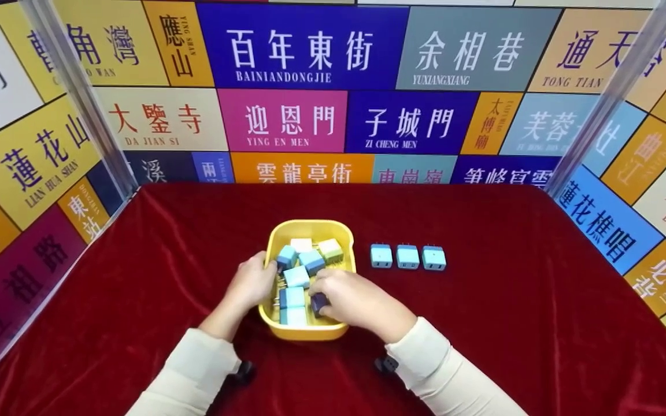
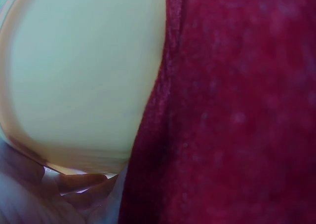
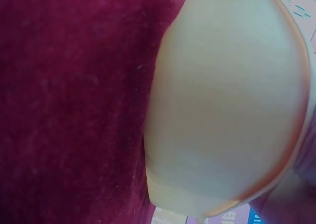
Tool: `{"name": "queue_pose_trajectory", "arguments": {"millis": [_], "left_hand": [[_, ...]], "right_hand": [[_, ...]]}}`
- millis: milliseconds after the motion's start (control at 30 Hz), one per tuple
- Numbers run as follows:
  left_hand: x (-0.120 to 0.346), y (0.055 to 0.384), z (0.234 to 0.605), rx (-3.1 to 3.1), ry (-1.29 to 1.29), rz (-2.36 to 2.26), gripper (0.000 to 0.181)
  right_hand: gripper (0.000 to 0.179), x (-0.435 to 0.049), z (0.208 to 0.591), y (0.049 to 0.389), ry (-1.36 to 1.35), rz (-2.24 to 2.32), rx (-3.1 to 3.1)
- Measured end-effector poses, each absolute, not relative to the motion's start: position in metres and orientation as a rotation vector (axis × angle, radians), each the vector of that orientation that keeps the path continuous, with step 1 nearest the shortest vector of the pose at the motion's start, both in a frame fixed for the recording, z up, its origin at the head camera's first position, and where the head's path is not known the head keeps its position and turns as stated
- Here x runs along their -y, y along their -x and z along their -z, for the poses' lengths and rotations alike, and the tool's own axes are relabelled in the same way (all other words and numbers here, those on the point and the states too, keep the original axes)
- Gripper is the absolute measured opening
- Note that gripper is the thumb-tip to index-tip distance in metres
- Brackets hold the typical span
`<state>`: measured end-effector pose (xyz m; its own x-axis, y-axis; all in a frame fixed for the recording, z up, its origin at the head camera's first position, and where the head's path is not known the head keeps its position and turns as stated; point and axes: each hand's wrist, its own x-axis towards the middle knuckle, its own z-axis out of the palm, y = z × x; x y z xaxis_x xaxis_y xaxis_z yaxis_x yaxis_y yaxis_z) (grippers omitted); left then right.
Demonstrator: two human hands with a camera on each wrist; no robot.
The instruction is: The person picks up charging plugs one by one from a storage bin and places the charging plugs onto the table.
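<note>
Nearest the camera, two cream sleeves [image 1: 185, 375] reach in over the table [image 1: 512, 300], which is covered in red velvet, with a small black device [image 1: 243, 372] at each wrist. The left hand [image 1: 255, 281] grips the left side of a yellow plastic bin [image 1: 310, 333]; its fingers are clamped on the rim, and the left wrist view shows some of them against the outer wall. The right hand [image 1: 349, 297] comes over the bin's right side and dips inside, its fingers pinching a dark plug adapter [image 1: 319, 304] near the close end.

Left of that adapter, two light-blue chargers [image 1: 293, 306] lie side by side in the bin's near part. Beyond them is another pale blue charger [image 1: 296, 277], then two with darker blue sections [image 1: 311, 262], a yellowish-green and white one [image 1: 330, 251] by the far right corner, and a white one [image 1: 301, 244] close to the far wall.

Right of the bin, apart from it, three blue chargers [image 1: 407, 257] stand in a neat row, slots facing the person. Behind the table rises a wall [image 1: 301, 46] of coloured panels bearing Chinese characters.
</note>
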<state>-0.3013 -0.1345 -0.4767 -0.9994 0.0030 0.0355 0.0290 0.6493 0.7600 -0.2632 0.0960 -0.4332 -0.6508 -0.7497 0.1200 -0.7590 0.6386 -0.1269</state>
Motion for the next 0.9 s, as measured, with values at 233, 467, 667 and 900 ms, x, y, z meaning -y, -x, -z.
{"name": "queue_pose_trajectory", "arguments": {"millis": [233,467,667,900], "left_hand": [[0.129,0.291,0.465,2.820,0.005,1.321,0.037],[0.133,0.297,0.474,2.801,0.033,1.319,0.035],[0.136,0.301,0.479,2.798,0.038,1.308,0.036],[0.139,0.308,0.487,2.804,0.062,1.300,0.036]], "right_hand": [[0.013,-0.099,0.431,0.263,-1.343,-0.236,2.669],[0.015,-0.101,0.428,0.264,-1.371,-0.238,2.646],[0.023,-0.104,0.423,0.265,-1.394,-0.305,2.647],[0.025,-0.113,0.408,0.267,-1.347,-0.426,2.688]]}}
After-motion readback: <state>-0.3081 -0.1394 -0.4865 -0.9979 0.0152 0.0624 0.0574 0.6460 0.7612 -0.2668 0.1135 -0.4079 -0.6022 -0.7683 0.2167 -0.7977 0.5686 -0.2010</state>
